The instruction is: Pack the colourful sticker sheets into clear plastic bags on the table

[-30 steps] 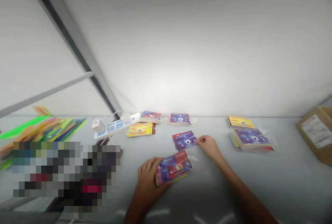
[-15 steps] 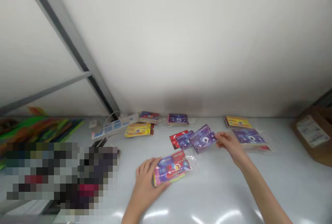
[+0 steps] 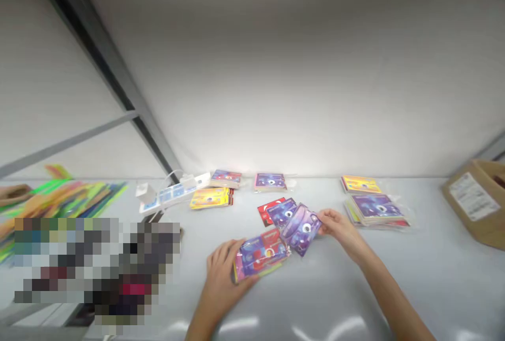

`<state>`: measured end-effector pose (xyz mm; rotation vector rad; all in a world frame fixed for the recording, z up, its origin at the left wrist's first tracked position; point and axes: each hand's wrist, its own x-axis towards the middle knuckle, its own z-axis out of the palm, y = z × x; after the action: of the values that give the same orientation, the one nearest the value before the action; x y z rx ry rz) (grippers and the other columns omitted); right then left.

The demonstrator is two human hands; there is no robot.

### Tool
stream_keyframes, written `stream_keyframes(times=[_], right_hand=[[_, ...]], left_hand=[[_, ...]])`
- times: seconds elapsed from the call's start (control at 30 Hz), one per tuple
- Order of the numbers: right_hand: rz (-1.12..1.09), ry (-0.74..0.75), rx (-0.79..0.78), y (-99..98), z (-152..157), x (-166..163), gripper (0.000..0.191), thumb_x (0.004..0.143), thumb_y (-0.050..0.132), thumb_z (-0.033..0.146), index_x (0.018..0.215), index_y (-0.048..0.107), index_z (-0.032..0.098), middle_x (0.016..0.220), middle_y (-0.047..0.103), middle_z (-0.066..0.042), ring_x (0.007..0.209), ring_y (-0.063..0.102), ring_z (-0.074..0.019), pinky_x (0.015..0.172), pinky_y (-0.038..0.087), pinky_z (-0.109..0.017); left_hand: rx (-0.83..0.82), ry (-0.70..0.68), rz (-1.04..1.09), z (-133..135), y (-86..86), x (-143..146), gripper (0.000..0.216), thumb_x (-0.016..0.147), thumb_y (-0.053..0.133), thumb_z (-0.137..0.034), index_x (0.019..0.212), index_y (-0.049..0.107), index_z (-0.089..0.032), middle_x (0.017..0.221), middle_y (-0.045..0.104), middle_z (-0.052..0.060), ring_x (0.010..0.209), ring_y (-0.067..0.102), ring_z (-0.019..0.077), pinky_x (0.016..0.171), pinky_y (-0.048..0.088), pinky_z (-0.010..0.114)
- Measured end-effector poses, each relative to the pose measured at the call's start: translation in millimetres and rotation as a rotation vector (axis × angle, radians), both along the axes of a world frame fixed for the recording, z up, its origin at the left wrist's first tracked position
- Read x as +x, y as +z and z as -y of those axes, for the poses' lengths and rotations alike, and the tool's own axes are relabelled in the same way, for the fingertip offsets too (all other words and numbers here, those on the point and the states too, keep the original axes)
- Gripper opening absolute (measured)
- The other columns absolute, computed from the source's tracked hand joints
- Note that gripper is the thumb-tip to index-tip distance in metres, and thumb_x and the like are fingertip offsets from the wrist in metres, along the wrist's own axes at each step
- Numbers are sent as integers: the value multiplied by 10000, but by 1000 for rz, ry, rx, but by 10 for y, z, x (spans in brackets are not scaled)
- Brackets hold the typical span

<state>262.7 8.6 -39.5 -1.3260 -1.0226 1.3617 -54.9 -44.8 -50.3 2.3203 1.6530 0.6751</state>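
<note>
My left hand (image 3: 221, 272) rests on the white table (image 3: 414, 272), fingers curled round the left edge of a stack of colourful packets (image 3: 260, 258) in clear wrap. My right hand (image 3: 339, 228) pinches a purple packet (image 3: 302, 228) by its right edge, tilted, just right of that stack. Behind it lie a purple packet (image 3: 282, 211) and a red packet (image 3: 268, 210), overlapping flat on the table.
More packet piles: yellow (image 3: 211, 197), purple-red (image 3: 226, 177), purple (image 3: 270, 181), yellow (image 3: 360, 183), and a large wrapped pile (image 3: 376, 208). A white power strip (image 3: 173, 191) lies at the left, bright paper sheets (image 3: 59, 196) beyond it, a cardboard box (image 3: 477, 201) at the right.
My right hand took a purple packet from the right pile side and brought it left and nearer, down beside the stack under my left hand. The left hand stayed put.
</note>
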Motion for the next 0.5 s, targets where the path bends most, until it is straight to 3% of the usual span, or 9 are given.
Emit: stream_keyframes(times=[0.2, 0.33, 0.5], right_hand=[[-42, 5, 1, 21, 2, -43, 325, 655, 649, 498, 724, 517, 209, 591, 586, 4, 553, 564, -145, 618, 456, -291], [-46, 49, -29, -67, 37, -183, 354, 654, 629, 534, 742, 497, 217, 631, 626, -25, 597, 605, -177, 658, 479, -331], [44, 197, -50, -200, 152, -455, 361, 652, 611, 549, 679, 534, 197, 572, 618, -17, 511, 565, -155, 544, 455, -297]], left_hand=[[-15, -8, 2, 5, 4, -5, 626, 705, 618, -508, 1255, 439, -269, 1201, 523, 71, 1123, 440, 295, 933, 342, 455], [-32, -18, 18, 9, 15, 6, 616, 718, 602, -513, 1260, 427, -277, 1201, 516, 74, 1126, 436, 296, 934, 334, 455], [-52, -26, 18, 15, 45, 25, 638, 705, 604, -541, 1253, 436, -261, 1186, 521, 93, 1114, 437, 314, 924, 328, 478]])
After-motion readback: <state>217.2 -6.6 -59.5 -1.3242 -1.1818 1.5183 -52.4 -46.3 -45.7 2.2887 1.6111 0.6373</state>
